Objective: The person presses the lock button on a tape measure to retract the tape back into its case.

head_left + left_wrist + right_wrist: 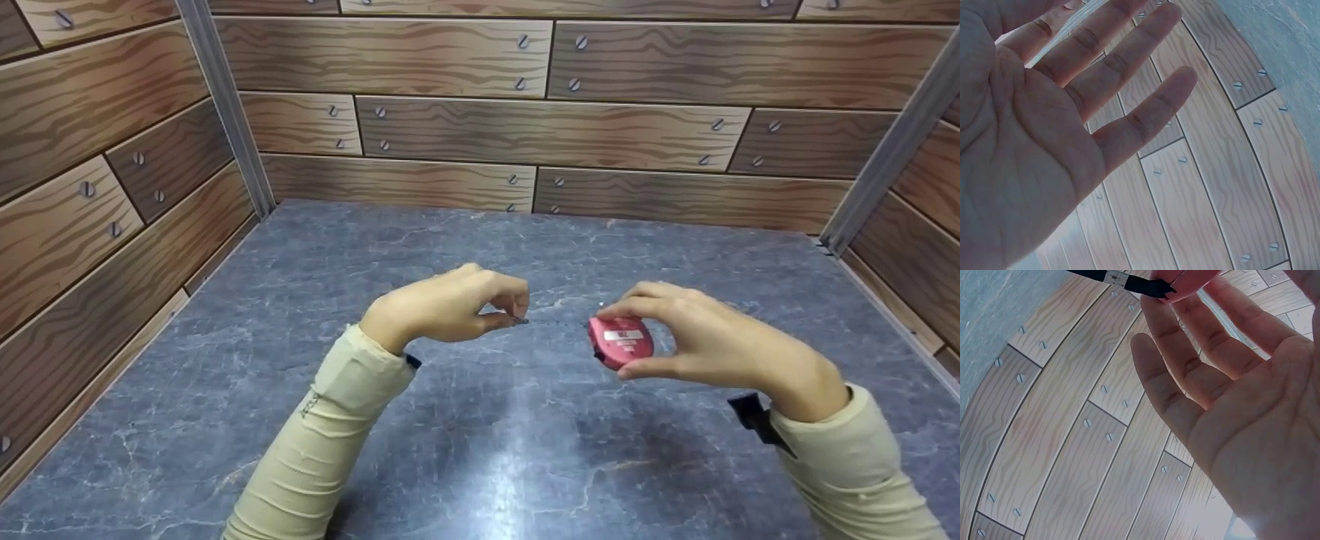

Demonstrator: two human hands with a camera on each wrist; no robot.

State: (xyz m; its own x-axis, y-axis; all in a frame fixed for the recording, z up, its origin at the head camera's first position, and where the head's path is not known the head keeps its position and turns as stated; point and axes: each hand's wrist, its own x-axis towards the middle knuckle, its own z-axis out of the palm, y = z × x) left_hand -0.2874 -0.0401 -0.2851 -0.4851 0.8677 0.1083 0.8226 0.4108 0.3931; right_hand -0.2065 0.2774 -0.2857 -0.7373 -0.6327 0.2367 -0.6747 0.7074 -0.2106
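A round red tape measure (624, 348) with a pale label is held up above the table, right of centre in the head view. My right hand (709, 341) grips its case between the thumb below and the fingers above. To the left, my left hand (446, 304) pinches a small dark tip, seemingly the tape's end. A thin, faint dark line runs between the hands, like tape seen edge-on. At the top of the right wrist view, the red case (1192, 280) shows partly, with a black strip (1145, 286) beside it. The left wrist view shows my palm (1033, 140); the pinch is mostly out of frame.
Below both hands lies a blue-grey marbled tabletop (465, 420). Wood-patterned panels (450, 127) wall it at the back and sides, with metal posts (232, 105) at the corners. Both forearms wear pale sleeves (322, 435) with black wrist pieces.
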